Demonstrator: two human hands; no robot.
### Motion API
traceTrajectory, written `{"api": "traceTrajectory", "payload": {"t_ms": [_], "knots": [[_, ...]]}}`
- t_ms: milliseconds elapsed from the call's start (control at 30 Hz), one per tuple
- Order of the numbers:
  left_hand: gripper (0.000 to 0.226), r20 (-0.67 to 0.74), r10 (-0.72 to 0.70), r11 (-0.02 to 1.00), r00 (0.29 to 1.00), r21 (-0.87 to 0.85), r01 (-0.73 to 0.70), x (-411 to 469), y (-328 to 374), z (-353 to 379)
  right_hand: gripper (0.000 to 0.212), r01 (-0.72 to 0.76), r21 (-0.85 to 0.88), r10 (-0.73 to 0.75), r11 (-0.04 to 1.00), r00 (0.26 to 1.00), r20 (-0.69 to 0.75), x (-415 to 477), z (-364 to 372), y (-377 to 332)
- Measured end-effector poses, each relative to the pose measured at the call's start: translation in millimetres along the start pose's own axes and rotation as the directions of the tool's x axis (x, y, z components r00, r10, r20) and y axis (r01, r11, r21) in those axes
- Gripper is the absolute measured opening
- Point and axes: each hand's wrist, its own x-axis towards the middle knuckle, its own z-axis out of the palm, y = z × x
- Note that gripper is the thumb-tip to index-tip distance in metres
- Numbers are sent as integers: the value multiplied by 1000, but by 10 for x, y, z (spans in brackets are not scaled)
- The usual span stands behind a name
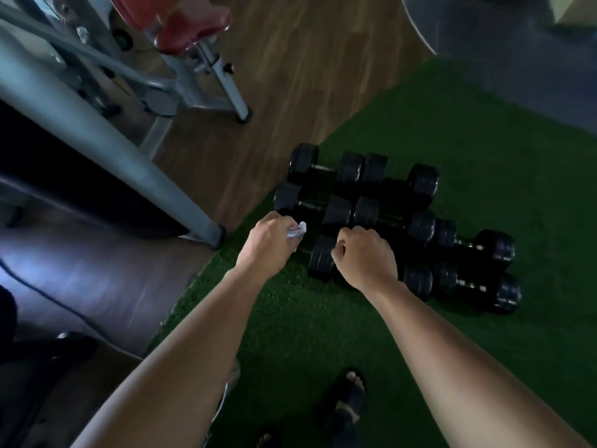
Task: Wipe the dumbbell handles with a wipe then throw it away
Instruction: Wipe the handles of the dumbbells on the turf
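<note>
Several black dumbbells (361, 195) lie in rows on green turf (452, 130). My left hand (266, 245) grips a crumpled white wipe (298, 230), held just above the left end of the nearest dumbbell. That dumbbell's head (319, 258) shows between my hands; its handle is mostly hidden. My right hand (366, 255) hovers over the same dumbbell with its fingers curled into a fist. No object is visible in the fist, and I cannot tell whether it touches the dumbbell.
A grey machine frame (106, 147) slants across the left, its foot (218, 239) at the turf's edge. A red-seated bench (193, 24) stands at the back on the wood floor. My sandalled feet (350, 399) stand on the turf below.
</note>
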Motion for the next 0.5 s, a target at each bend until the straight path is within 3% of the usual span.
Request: {"api": "traceTrajectory", "payload": {"t_ms": [300,500], "knots": [[15,56,-13,1000,998,4,13,1247,-1290,1858,18,-30,52,30,998,1000,-4,1014,2095,781],[23,92,-32,997,995,72,25,1826,-2165,2993,28,-23,108,23,994,1000,6,1505,3511,1070]]}}
